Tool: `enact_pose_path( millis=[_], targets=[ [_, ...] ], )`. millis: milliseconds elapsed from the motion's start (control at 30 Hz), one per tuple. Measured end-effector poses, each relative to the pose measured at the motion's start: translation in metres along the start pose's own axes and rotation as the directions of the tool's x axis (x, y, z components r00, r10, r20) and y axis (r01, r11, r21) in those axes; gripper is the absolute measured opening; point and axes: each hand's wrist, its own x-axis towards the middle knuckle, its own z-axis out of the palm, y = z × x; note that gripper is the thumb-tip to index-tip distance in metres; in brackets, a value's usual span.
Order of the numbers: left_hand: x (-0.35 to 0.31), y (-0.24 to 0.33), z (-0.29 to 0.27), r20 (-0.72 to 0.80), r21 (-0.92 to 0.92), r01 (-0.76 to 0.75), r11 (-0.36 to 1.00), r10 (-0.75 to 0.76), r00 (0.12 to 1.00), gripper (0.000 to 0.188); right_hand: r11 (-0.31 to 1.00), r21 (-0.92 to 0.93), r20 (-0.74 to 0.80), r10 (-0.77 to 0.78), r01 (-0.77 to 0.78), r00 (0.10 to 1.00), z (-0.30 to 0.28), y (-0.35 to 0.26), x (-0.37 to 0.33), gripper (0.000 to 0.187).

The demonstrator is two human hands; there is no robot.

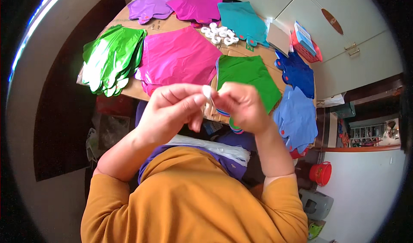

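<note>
The left grip (170,107) pinches a small white flattish piece (207,91) at its fingertips; the blurred right grip (244,107) curls just beside it, its hold unclear. White strands (219,148) lie across the lap; beyond, shiny pink sheets (178,58) and white ring-like pieces (219,33) rest on the cardboard-covered tabletop (159,26).

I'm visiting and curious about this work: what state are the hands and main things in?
Left hand, pinching a small white piece
Right hand, fingers curled, blurred; grip unclear
Shiny green pieces, piled, lower edges fanned
Pink pieces, lying flat
Dark green pieces, stacked, partly hidden
Light blue pieces, piled
White pieces, heaped loosely
Red basket, holding a blue box
White strands, bundled across the lap
</note>
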Motion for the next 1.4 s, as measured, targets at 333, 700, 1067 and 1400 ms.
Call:
enact_pose_path(
  millis=[333, 700, 1067, 1400],
  targets=[
    [-0.006, -0.01, -0.001, 0.04, 0.102, 0.169, 0.98, -0.174, 0.984, 0.038, 0.917, -0.307, -0.08, -0.291, 0.254, 0.953, -0.018, -0.03, 0.006, 0.015],
    [-0.01, -0.013, -0.001, -0.092, 0.369, 0.191, 0.909, -0.169, 0.981, 0.057, 0.956, -0.15, 0.068, -0.243, 0.251, 0.968, 0.024, -0.016, -0.025, 0.027],
    [0.017, -0.007, -0.042, -0.279, 0.007, -0.115, 0.993, 0.112, 0.954, 0.034, 0.966, 0.231, -0.142, 0.149, -0.114, 0.979, -0.042, 0.08, 0.069, 0.006],
    [-0.009, -0.007, -0.062, -0.219, 0.115, 0.064, 0.991, -0.038, 0.975, 0.018, 0.741, -0.577, -0.354, 0.152, -0.344, 0.923, -0.059, 0.221, 0.155, 0.015]
  ],
)
